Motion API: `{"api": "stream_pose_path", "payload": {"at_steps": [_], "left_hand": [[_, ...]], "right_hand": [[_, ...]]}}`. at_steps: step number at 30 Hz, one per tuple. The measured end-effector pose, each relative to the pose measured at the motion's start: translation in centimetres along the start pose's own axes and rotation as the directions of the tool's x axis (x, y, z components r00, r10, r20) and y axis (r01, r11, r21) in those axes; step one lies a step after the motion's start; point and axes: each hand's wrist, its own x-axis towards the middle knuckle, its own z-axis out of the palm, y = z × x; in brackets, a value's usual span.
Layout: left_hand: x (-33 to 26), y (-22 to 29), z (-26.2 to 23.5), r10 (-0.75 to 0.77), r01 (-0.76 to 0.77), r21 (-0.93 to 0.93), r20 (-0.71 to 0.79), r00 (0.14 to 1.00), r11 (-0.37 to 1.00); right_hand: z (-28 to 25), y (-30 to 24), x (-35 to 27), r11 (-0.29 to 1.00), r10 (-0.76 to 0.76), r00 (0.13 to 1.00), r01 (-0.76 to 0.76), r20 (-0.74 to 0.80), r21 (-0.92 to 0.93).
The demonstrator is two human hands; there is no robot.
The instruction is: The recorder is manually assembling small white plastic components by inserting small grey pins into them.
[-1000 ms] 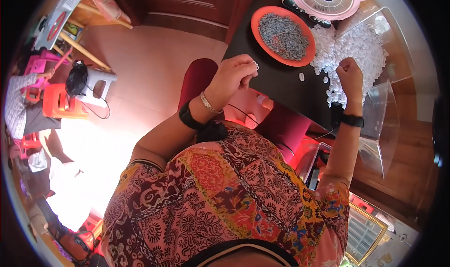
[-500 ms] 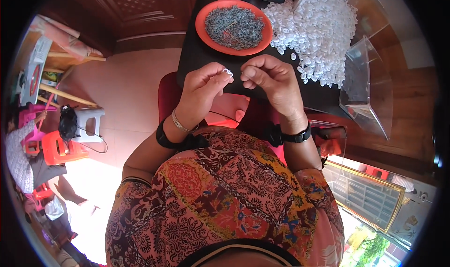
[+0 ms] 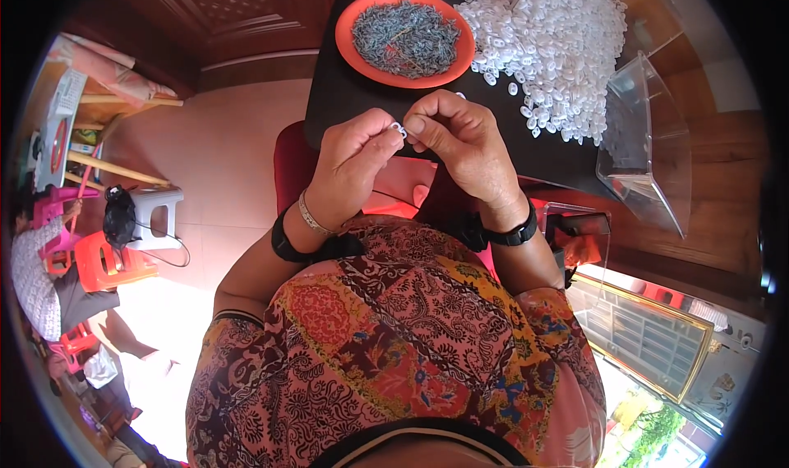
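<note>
As two hands meet, one white ring, one orange plate

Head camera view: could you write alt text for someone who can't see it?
Left hand and right hand pinch a small white ring together above a dark table, beyond them an orange plate of grey bits and a white ring pile.

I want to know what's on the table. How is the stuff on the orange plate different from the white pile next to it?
The grey bits are dark, thin and stick-like; the white pieces are pale, small and rounded. The grey bits lie heaped inside the orange plate; the white pieces spread loose over the dark table. The white pile is far bigger. Both are heaps of many tiny parts, lying beyond the two hands.
</note>
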Motion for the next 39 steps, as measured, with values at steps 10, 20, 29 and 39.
{"api": "stream_pose_path", "payload": {"at_steps": [10,20,29,39], "left_hand": [[0.0,-0.9,0.7,0.073,-0.073,0.121,0.002,0.997,0.99],[0.3,-0.2,0.6,0.024,-0.03,0.081,0.081,0.996,0.996],[0.4,-0.3,0.7,-0.022,0.021,0.02,0.041,0.999,1.0],[0.4,-0.5,0.9,-0.021,0.02,0.017,0.033,0.999,1.0]], "right_hand": [[-0.1,-0.2,-0.5,0.935,-0.11,0.992,0.081,-0.064,-0.345],[-0.8,0.7,-0.5,0.997,0.044,0.999,-0.042,-0.026,0.07],[-0.9,0.7,-0.5,0.991,0.089,0.996,-0.091,0.023,0.097],[-0.9,0.9,-0.6,0.994,0.088,0.996,-0.087,-0.022,0.069]]}}
